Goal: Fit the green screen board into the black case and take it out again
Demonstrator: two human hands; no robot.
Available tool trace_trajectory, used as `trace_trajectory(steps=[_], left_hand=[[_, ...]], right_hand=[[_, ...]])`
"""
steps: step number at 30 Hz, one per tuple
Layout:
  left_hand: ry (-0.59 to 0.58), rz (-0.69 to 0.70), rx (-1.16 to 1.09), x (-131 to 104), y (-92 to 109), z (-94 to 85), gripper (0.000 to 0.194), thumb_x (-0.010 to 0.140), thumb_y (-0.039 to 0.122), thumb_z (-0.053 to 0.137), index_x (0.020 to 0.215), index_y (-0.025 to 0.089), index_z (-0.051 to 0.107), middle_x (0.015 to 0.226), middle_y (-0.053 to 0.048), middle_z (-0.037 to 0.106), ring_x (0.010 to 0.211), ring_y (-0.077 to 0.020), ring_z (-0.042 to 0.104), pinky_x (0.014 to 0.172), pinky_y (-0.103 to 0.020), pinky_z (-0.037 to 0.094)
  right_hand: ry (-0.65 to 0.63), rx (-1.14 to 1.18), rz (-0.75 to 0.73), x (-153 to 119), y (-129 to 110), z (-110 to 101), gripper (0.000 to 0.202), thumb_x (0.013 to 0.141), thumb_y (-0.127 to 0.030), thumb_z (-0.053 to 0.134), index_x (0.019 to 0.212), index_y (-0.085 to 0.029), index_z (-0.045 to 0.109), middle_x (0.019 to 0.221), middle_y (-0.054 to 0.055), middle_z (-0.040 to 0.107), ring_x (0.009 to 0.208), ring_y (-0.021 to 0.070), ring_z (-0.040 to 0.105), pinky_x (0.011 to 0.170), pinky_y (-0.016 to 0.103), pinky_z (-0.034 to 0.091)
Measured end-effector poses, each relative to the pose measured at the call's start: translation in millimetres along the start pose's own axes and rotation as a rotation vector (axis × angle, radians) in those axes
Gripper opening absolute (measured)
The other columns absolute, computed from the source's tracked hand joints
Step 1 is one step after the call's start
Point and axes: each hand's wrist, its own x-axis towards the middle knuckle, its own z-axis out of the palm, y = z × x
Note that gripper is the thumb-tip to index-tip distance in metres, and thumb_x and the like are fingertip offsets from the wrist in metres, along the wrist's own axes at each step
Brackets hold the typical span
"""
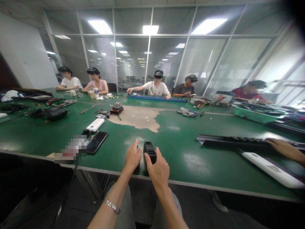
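A small black box-shaped device [149, 147] with slots or sockets on its upper face is near the table's front edge, straight ahead of me. My right hand [160, 167] grips it from the right, thumb on the near end and fingers along the far side. Just left of the device is my left hand [132, 156], apart from it, with index finger stretched forward and thumb spread. A small grey spot shows by the left fingertips, too small to identify. Whether the device touches the green table [176, 152] I cannot tell.
Left lie a dark phone [97, 142] and a white power bank [95, 125]. Beyond is a brown sheet [138, 117]. On the right, another person's hand [283, 146] touches a long black rail [228, 140] near a white device [269, 168]. Several people sit across.
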Motion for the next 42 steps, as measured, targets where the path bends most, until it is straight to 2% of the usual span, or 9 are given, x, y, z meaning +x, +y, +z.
trace_trajectory(steps=[4, 7, 11, 15, 18, 34, 39, 42], left_hand=[[-0.001, 0.006, -0.013, -1, 1, -0.8, 0.055, 0.089, 0.018, 0.046, 0.143, 0.012, 0.041, 0.14, -0.012, 0.054, 0.132, -0.0208, 0.048, 0.112, -0.033, 0.033], [0.001, 0.006, -0.012, -2, 1, -0.8, 0.055, 0.088, 0.018, 0.046, 0.143, 0.012, 0.042, 0.14, -0.011, 0.053, 0.132, -0.0208, 0.047, 0.113, -0.033, 0.032], [-0.001, 0.003, 0.005, -1, 1, -0.2, 0.056, 0.088, 0.017, 0.045, 0.144, 0.01, 0.04, 0.14, -0.012, 0.054, 0.131, -0.0217, 0.049, 0.112, -0.034, 0.033], [-0.002, -0.007, -0.001, -1, 1, 1.2, 0.057, 0.088, 0.018, 0.046, 0.144, 0.011, 0.039, 0.139, -0.012, 0.054, 0.13, -0.0216, 0.05, 0.112, -0.033, 0.034], [-0.004, -0.011, -0.003, 0, 0, 1.9, 0.057, 0.088, 0.018, 0.045, 0.144, 0.01, 0.039, 0.139, -0.012, 0.054, 0.13, -0.0217, 0.049, 0.112, -0.033, 0.033], [0.013, -0.003, -0.011, -1, -3, 2.3, 0.057, 0.088, 0.019, 0.045, 0.144, 0.011, 0.04, 0.14, -0.011, 0.054, 0.13, -0.022, 0.049, 0.112, -0.035, 0.034], [0.01, -0.006, -0.013, -1, -1, 1.8, 0.057, 0.088, 0.018, 0.045, 0.144, 0.011, 0.04, 0.139, -0.012, 0.054, 0.13, -0.0211, 0.049, 0.112, -0.033, 0.033], [0.004, -0.014, -0.023, -1, -1, 1.9, 0.057, 0.088, 0.018, 0.045, 0.144, 0.012, 0.04, 0.139, -0.011, 0.055, 0.13, -0.0204, 0.05, 0.112, -0.033, 0.034]], right_hand=[[0.07, 0.133, -0.003, 13, -2, -10, 0.071, 0.087, -0.057, 0.051, 0.139, -0.008, 0.046, 0.121, 0.02, 0.064, 0.107, 0.0297, 0.064, 0.091, 0.039, 0.047], [0.154, 0.24, 0.008, 25, 7, -21, 0.074, 0.086, -0.058, 0.053, 0.142, -0.011, 0.043, 0.124, 0.017, 0.064, 0.111, 0.0282, 0.062, 0.093, 0.039, 0.047], [0.226, 0.229, 0.063, 31, 40, -30, 0.075, 0.083, -0.058, 0.056, 0.141, -0.011, 0.044, 0.123, 0.017, 0.064, 0.111, 0.0292, 0.062, 0.095, 0.041, 0.046], [0.213, 0.166, 0.136, 25, 75, -28, 0.077, 0.083, -0.059, 0.054, 0.14, -0.008, 0.045, 0.121, 0.019, 0.065, 0.109, 0.0326, 0.063, 0.094, 0.045, 0.047], [0.202, 0.133, 0.148, 19, 88, -24, 0.078, 0.083, -0.059, 0.053, 0.14, -0.007, 0.044, 0.122, 0.02, 0.064, 0.111, 0.034, 0.062, 0.095, 0.046, 0.046], [0.22, -0.026, 0.059, 10, 89, -14, 0.08, 0.085, -0.055, 0.052, 0.144, -0.004, 0.035, 0.121, 0.023, 0.061, 0.103, 0.0335, 0.061, 0.087, 0.044, 0.048], [0.303, 0.012, -0.011, 10, 94, -13, 0.082, 0.084, -0.057, 0.053, 0.143, -0.002, 0.036, 0.137, 0.026, 0.048, 0.124, 0.0372, 0.046, 0.101, 0.049, 0.039], [0.304, 0.029, -0.004, 10, 96, -14, 0.082, 0.084, -0.056, 0.053, 0.143, -0.001, 0.036, 0.139, 0.026, 0.045, 0.127, 0.0371, 0.044, 0.103, 0.049, 0.037]])
